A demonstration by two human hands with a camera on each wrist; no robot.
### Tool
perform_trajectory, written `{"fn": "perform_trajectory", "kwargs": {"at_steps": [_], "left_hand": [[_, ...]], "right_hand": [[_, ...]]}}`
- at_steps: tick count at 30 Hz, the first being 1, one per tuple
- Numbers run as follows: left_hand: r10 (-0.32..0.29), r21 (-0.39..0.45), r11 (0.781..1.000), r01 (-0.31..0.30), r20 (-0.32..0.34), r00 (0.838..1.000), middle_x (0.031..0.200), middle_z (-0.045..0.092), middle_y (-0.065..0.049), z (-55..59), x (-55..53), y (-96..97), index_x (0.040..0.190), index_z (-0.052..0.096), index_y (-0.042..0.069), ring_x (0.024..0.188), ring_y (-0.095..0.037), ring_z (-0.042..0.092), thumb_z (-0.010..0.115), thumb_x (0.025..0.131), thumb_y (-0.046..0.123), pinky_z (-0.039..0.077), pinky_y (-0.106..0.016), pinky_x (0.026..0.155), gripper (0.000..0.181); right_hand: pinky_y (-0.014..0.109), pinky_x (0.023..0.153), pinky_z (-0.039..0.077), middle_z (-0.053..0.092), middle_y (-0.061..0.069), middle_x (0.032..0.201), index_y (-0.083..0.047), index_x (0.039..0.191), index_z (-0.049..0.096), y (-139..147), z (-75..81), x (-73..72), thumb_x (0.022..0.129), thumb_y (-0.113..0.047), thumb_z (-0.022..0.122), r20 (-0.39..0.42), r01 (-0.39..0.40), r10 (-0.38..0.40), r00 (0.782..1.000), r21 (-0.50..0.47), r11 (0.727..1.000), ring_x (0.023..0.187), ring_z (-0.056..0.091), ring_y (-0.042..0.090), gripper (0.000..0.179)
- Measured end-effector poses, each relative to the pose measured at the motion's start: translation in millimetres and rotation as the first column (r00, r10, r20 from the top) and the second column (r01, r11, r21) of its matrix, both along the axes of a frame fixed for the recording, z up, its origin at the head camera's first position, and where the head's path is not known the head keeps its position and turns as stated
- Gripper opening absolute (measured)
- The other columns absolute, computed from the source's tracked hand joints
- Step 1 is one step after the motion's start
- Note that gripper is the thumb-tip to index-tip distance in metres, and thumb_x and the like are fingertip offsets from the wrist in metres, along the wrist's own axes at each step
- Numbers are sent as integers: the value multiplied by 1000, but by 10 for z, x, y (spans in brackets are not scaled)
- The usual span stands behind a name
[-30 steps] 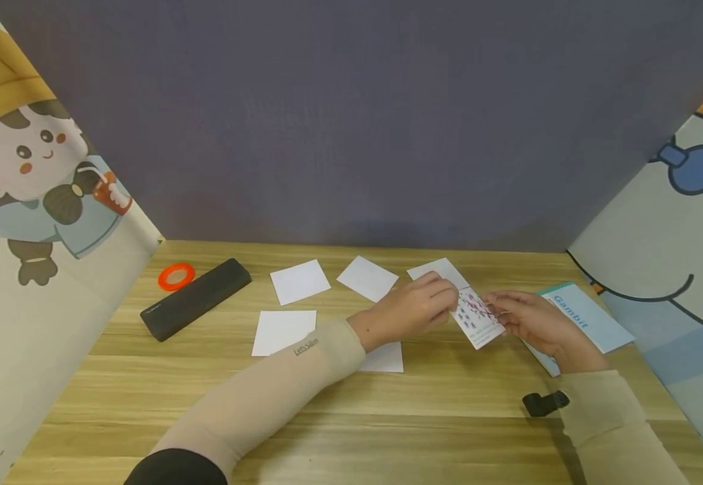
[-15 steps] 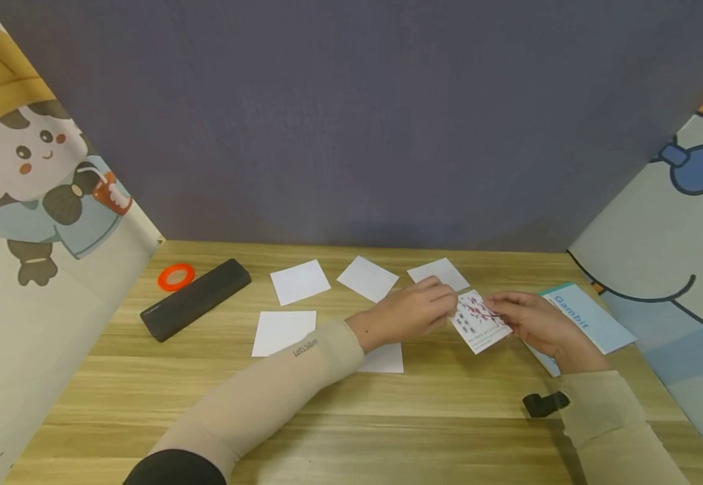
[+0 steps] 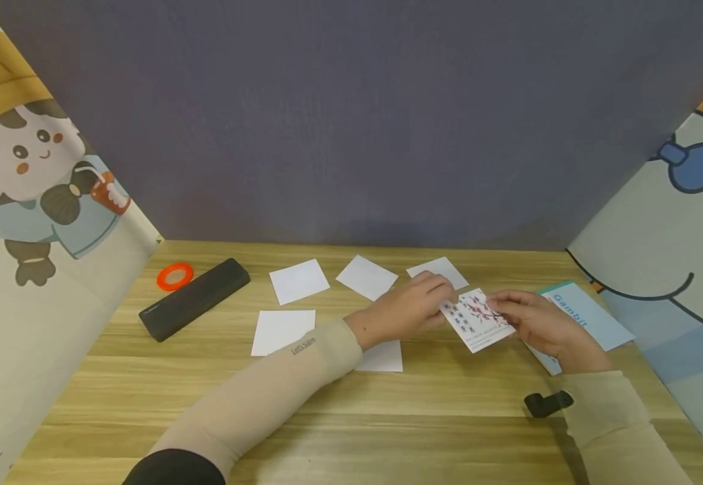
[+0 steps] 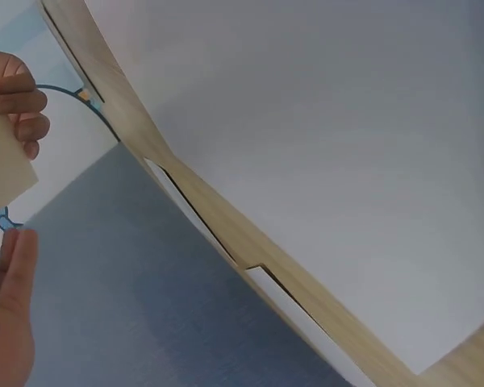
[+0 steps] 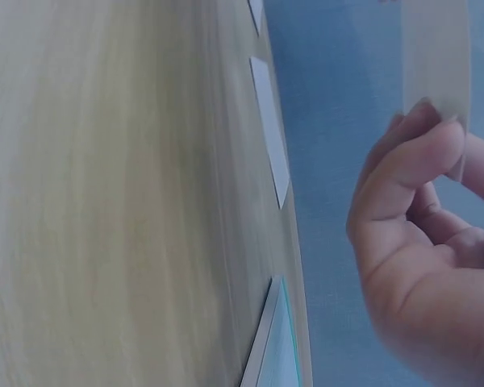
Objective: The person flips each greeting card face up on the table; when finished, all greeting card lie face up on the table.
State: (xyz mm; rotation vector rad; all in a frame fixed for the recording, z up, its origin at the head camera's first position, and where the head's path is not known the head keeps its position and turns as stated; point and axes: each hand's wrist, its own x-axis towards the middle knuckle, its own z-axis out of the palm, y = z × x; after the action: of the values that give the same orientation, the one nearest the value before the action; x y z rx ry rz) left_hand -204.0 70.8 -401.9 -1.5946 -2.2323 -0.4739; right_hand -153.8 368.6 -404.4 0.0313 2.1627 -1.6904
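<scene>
A printed card (image 3: 477, 322) with red blossoms on a branch and small lettering is held up above the table between both hands. My left hand (image 3: 415, 304) pinches its left corner. On the opposite side, my right hand (image 3: 542, 325) grips the edge between thumb and fingers. The left wrist view catches the card's plain back (image 4: 4, 157), with the right hand's curled fingers (image 4: 24, 105) on its far side. In the right wrist view, the thumb and fingertips (image 5: 444, 145) pinch the card's lower end (image 5: 436, 64).
Several white cards lie flat, including one (image 3: 298, 281) at the back left and one (image 3: 438, 272) behind my left hand. A long black case (image 3: 195, 299) sits beside an orange tape ring (image 3: 175, 277). Right of my right hand lies a blue-and-white "Gambit" packet (image 3: 590, 320).
The printed card has turned, showing more of its blossom side to the head camera. Both hands stay nearly in place, with small finger movements.
</scene>
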Motion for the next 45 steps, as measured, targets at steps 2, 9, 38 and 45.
{"fn": "perform_trajectory", "kwargs": {"at_steps": [2, 9, 38, 45], "left_hand": [[33, -18, 999, -32, 48, 998, 134, 67, 0, 4, -15, 4, 133, 64, 12, 130, -16, 62, 67, 102, 15, 48, -25, 117, 32], [142, -44, 989, -143, 572, 808, 154, 52, -7, 17, -44, -19, 157, 47, 11, 134, -20, 61, 75, 101, 28, 53, -24, 111, 64], [7, -13, 924, -382, 1000, -16, 107, 70, -10, 12, -69, 44, 134, 62, -2, 91, -20, 79, 79, 98, 15, 66, -39, 95, 43], [20, -6, 916, -402, 999, 30, 102, 66, -11, -51, -60, 106, 120, 64, -3, 102, -34, 78, 80, 96, 8, 67, -39, 91, 31]], "right_hand": [[25, 85, 63, 71, -11, 114, -3, 141, 53, 4, 4, 7, 114, -25, 53, 10, 14, -13, 1000, -50, 999, 103, 71, 5, 35], [24, 81, 63, 75, -8, 110, -21, 121, 67, 8, 62, 41, 113, -19, 55, 42, 75, -68, 997, -194, 978, 97, 74, 8, 15], [22, 81, 58, 66, -14, 112, -9, 134, 59, -76, 68, 97, 113, -28, 56, -56, 82, -81, 995, 12, 997, 97, 63, 5, 28], [26, 74, 55, 61, -8, 110, 5, 140, 52, -120, 17, 91, 112, -32, 56, -63, 68, -57, 996, 184, 981, 87, 56, 6, 47]]}}
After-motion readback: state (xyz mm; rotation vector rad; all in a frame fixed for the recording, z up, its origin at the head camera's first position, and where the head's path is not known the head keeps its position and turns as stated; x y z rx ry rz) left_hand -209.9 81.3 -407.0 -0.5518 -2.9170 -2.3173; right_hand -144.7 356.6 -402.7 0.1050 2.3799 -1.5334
